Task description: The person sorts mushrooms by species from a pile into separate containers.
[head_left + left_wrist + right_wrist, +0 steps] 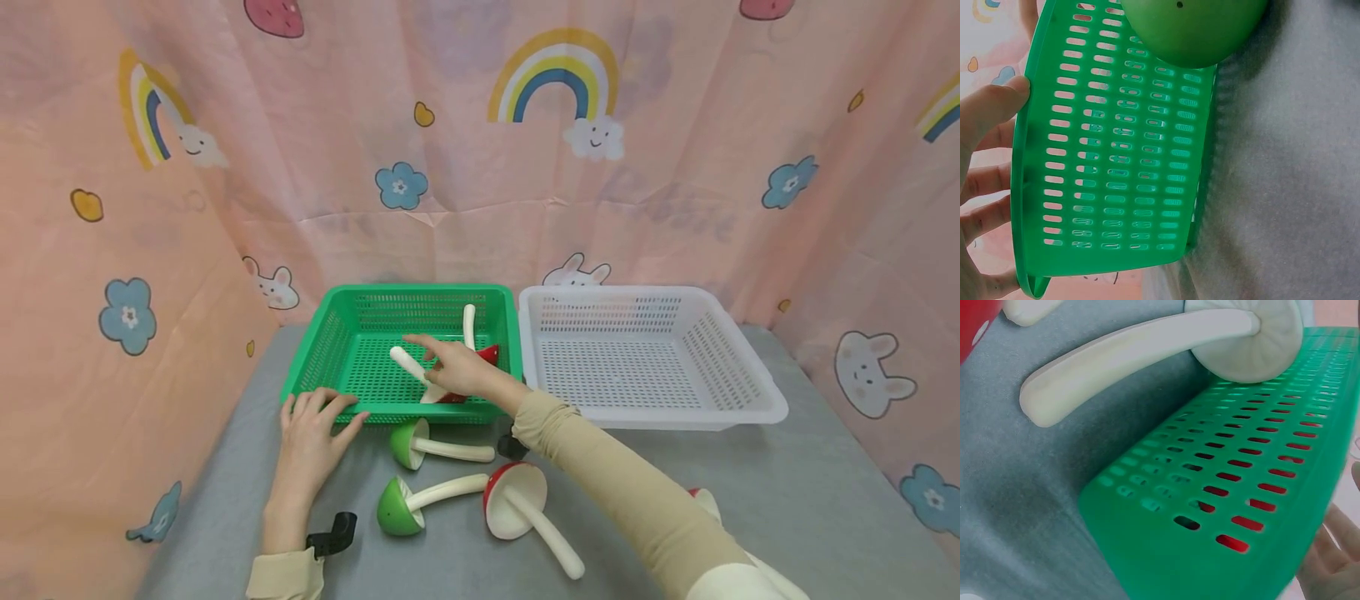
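Note:
My left hand (311, 437) holds the front left rim of a green basket (341, 292); in the left wrist view the thumb lies on the rim (1020, 144) and the fingers reach behind it. Inside the basket, my right hand (457, 367) hovers with fingers spread, close over a red-capped toy mushroom (407, 363). Its fingertips do not appear to grip anything. A second red-capped mushroom (469, 325) lies at the basket's right side, partly hidden by the hand. The right wrist view shows the right fingers (1329, 556) only partly, beyond the basket wall.
Before the basket lie two green-capped mushrooms (453, 451) (401, 510) and a red-capped mushroom (517, 500) on the grey table (442, 575). Another red-capped mushroom (707, 502) is partly hidden by the right sleeve. A white basket (652, 414) stands right of the green one.

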`<action>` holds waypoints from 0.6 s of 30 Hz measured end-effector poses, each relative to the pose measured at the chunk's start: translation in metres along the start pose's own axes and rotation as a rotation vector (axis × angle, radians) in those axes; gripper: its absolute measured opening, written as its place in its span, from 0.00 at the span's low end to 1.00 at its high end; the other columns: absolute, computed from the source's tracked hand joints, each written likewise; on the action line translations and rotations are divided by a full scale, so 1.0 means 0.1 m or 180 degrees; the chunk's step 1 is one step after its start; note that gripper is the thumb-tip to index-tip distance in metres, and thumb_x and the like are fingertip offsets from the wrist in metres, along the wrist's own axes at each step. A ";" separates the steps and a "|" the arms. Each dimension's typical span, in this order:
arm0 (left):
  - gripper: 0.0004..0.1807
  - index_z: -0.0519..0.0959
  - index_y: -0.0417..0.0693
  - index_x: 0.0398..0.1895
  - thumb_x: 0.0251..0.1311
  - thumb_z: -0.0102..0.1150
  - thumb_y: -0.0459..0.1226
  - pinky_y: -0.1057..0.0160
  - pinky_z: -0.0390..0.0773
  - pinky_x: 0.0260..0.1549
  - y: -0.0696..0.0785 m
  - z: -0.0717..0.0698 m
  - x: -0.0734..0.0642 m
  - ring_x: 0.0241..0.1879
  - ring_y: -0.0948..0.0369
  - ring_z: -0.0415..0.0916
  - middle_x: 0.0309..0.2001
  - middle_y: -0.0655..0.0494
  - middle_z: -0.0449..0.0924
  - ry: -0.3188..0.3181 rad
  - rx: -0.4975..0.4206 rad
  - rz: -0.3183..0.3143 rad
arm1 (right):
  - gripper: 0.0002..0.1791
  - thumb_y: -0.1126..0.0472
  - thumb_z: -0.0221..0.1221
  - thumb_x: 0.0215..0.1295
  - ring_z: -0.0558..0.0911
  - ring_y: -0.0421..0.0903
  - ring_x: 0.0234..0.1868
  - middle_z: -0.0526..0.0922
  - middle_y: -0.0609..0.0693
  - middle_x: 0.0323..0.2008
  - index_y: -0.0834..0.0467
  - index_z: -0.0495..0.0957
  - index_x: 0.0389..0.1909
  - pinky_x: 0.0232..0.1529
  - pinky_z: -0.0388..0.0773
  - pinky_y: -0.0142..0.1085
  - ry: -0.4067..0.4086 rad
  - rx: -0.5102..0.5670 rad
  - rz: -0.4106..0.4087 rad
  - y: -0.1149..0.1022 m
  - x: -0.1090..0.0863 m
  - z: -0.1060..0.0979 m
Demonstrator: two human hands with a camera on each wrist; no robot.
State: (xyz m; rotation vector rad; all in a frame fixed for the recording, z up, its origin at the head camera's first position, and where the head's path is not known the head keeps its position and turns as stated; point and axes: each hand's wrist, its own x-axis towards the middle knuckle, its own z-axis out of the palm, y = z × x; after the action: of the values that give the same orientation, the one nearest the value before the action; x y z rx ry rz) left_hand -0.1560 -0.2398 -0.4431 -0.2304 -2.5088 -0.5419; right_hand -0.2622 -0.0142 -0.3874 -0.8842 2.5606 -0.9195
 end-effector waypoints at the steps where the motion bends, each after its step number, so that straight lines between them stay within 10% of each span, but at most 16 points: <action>1: 0.14 0.84 0.49 0.40 0.51 0.71 0.43 0.32 0.53 0.65 0.00 0.00 0.00 0.48 0.48 0.71 0.41 0.49 0.79 -0.0004 0.0003 -0.0002 | 0.34 0.65 0.54 0.69 0.80 0.52 0.53 0.76 0.58 0.59 0.47 0.57 0.73 0.40 0.78 0.37 0.0023 0.0017 -0.0021 0.00 -0.01 -0.01; 18: 0.14 0.84 0.48 0.40 0.51 0.71 0.42 0.32 0.53 0.65 0.01 -0.01 0.00 0.48 0.48 0.71 0.41 0.49 0.79 0.0009 -0.0029 -0.0014 | 0.18 0.64 0.58 0.65 0.75 0.51 0.61 0.79 0.51 0.57 0.55 0.78 0.56 0.60 0.76 0.46 0.0573 0.0101 -0.0247 -0.07 -0.41 -0.28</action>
State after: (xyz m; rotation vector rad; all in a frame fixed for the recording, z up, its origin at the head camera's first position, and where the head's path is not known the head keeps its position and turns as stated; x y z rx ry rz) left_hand -0.1553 -0.2391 -0.4422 -0.2276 -2.5052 -0.5551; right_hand -0.2395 0.0208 -0.3592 -0.9369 2.6692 -1.1058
